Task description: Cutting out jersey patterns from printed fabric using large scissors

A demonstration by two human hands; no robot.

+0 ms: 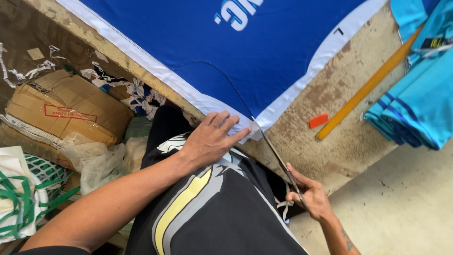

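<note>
Head view, looking straight down: a big sheet of blue cloth (pixel 236 52) with a white border lies flat over a worn worktop (pixel 330 127), its corner hanging just at the near edge. A thin dark curved line is marked across the blue, running down to that corner, and the scissors (pixel 278 158) sit right at its lower end, blades slim and metallic, tips at the white border.

The right hand (pixel 309 196) is closed around the scissor handles below the worktop edge, fingers through and around the loops; how far the blades are parted cannot be told from here. The left hand (pixel 212 139) lies open and flat, fingers spread narrow and pointing at the blades, pressing the white border down beside the cut, which probably keeps the smooth, slippery-looking cloth from shifting or bunching.

Further out on the worktop, whose surface is rough, stained and patchy brown, lie a small orange block of chalk (pixel 319 120) and a long yellow ruler (pixel 368 85), set at a slant, well apart from the hands. Beyond the ruler sits a stack of folded turquoise cloth (pixel 415 108) with dark stripes.

Below the worktop on the left are a crumpled cardboard box (pixel 61 106), clear plastic bags (pixel 94 158), scraps of cloth (pixel 137 94) and a green and white bundle (pixel 23 193). The person wears a black shirt (pixel 217 212) with grey and yellow stripes.
</note>
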